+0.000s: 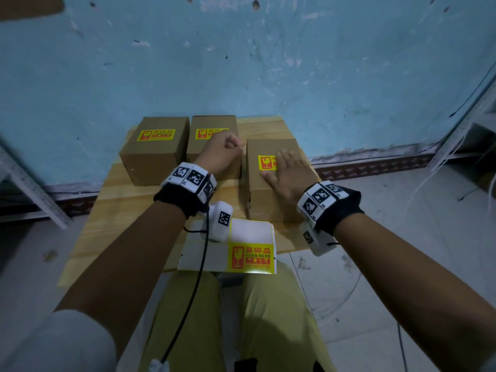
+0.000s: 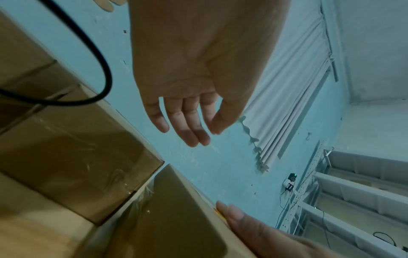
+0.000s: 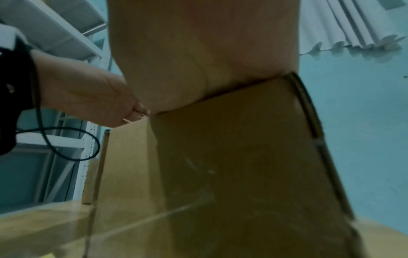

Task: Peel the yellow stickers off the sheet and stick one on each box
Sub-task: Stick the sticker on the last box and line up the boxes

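Note:
Three cardboard boxes stand on a wooden table [image 1: 112, 224]. The left box [image 1: 153, 157] carries a yellow sticker [image 1: 155, 135]. My left hand [image 1: 224, 150] hovers over the middle box [image 1: 212, 124], partly hiding its sticker [image 1: 204, 133]; its fingers [image 2: 187, 125] hang relaxed and hold nothing. My right hand [image 1: 288, 170] lies flat on the right box [image 1: 264, 200], pressing a yellow sticker [image 1: 266, 162] under its fingers. The palm [image 3: 198, 52] rests on that box's [image 3: 243, 157] top. The backing sheet [image 1: 252, 232], with one yellow sticker [image 1: 251, 257], lies at the table's front edge.
A blue wall rises right behind the boxes. Metal shelving stands at the left [image 1: 32, 189] and the right [image 1: 461, 130]. A black cable [image 1: 198, 277] hangs from my left wrist across the sheet. My legs [image 1: 268, 318] are under the table's front edge.

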